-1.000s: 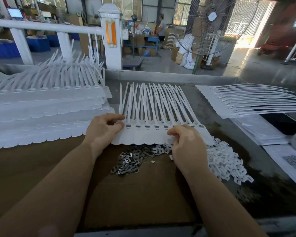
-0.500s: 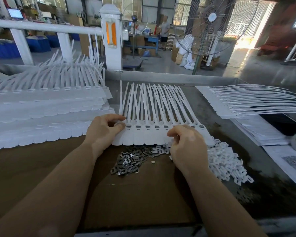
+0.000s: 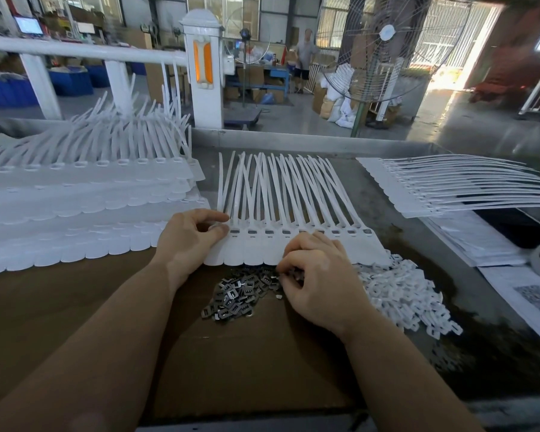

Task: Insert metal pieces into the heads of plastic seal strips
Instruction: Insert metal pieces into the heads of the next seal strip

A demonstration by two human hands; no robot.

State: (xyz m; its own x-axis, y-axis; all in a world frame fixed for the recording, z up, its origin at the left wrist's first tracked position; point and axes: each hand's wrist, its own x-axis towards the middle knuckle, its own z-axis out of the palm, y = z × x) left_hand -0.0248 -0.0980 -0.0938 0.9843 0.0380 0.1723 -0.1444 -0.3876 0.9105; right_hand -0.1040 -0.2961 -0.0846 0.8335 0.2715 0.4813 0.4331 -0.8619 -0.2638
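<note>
A joined row of white plastic seal strips [image 3: 293, 194] lies in the middle of the bench, tails pointing away from me, heads [image 3: 253, 233] in a line near my hands. My left hand [image 3: 190, 235] pinches the leftmost head of the row between thumb and fingers. A heap of small grey metal pieces [image 3: 240, 293] lies on the brown cardboard [image 3: 231, 353] just in front of the row. My right hand [image 3: 318, 279] hangs over the heap's right end with fingers curled down into the pieces; what its fingertips hold is hidden.
Tall stacks of white strip rows [image 3: 85, 207] fill the left of the bench. More strip rows [image 3: 465, 188] lie at the right over printed sheets [image 3: 527, 291]. A heap of small white plastic caps [image 3: 399, 291] lies right of the metal pieces. A standing fan [image 3: 384, 45] and white railing [image 3: 85, 53] are beyond the bench.
My right hand has come back from the strip heads toward me and down onto the metal pieces. My left hand stays on the leftmost head.
</note>
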